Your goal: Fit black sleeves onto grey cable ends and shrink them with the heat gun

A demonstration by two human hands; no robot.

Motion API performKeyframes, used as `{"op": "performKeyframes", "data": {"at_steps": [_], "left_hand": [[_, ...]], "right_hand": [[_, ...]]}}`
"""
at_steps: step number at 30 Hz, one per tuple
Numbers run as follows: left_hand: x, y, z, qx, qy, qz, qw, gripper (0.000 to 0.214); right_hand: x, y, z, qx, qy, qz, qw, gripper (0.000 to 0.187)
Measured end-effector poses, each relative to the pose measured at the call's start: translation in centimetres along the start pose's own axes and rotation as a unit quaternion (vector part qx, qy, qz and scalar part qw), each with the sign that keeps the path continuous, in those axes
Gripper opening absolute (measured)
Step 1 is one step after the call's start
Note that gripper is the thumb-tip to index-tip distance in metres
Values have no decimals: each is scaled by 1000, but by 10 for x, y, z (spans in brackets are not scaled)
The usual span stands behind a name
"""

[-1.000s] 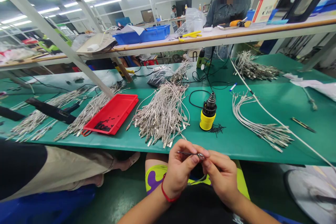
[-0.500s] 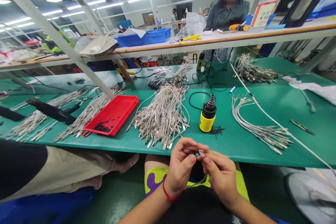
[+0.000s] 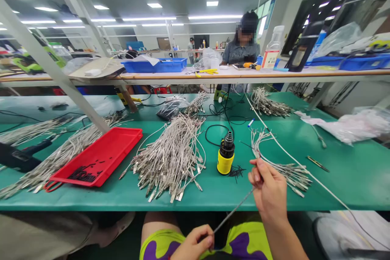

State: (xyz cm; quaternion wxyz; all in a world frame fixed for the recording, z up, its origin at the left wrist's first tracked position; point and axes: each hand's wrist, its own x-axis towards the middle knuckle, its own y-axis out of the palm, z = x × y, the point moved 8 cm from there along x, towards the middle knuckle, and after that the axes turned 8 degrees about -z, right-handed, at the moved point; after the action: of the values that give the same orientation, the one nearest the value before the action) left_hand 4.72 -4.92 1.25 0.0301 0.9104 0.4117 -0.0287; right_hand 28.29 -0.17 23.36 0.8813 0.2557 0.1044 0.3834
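Note:
My right hand (image 3: 268,189) is raised over the front edge of the green table (image 3: 341,178), fingers pinched on one end of a thin grey cable (image 3: 233,211). My left hand (image 3: 195,245) is low over my lap, closed on the cable's other end. The cable runs taut and slanted between them. Just beyond my right hand lies a small bundle of cables (image 3: 280,162). A yellow and black tool (image 3: 225,158) stands upright to its left, with tiny black parts (image 3: 237,171) beside it. A big heap of cables (image 3: 170,158) lies left of that.
A red tray (image 3: 100,158) holds small black parts. More cable bundles (image 3: 42,162) lie at the left and at the back right (image 3: 269,105). A shelf (image 3: 213,75) carries blue bins. A person works behind it. Another person's leg (image 3: 45,235) is at the lower left.
My hands have come apart: the right has risen over the table edge, the left has dropped toward my lap, and the cable is stretched between them. The camera has tilted upward.

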Motion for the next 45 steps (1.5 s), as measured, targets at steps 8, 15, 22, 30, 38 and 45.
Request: {"op": "performKeyframes", "data": {"at_steps": [8, 15, 22, 30, 38, 45], "left_hand": [[-2, -64, -9, 271, 78, -159, 946, 30], [32, -86, -28, 367, 145, -188, 900, 28], [44, -96, -35, 373, 164, -149, 901, 30], [44, -96, -37, 379, 153, -133, 903, 33], [44, -98, -32, 381, 151, -136, 902, 38], [45, -98, -29, 379, 151, -135, 903, 37]], "right_hand": [[46, 20, -15, -56, -5, 0, 998, 33], [76, 33, -28, -117, -22, 17, 993, 42], [82, 37, -32, -180, -45, 19, 982, 45], [82, 45, -36, -214, -46, 24, 975, 48], [80, 48, -38, -204, -42, 23, 978, 50], [80, 46, -39, -189, -38, 18, 981, 48]]}}
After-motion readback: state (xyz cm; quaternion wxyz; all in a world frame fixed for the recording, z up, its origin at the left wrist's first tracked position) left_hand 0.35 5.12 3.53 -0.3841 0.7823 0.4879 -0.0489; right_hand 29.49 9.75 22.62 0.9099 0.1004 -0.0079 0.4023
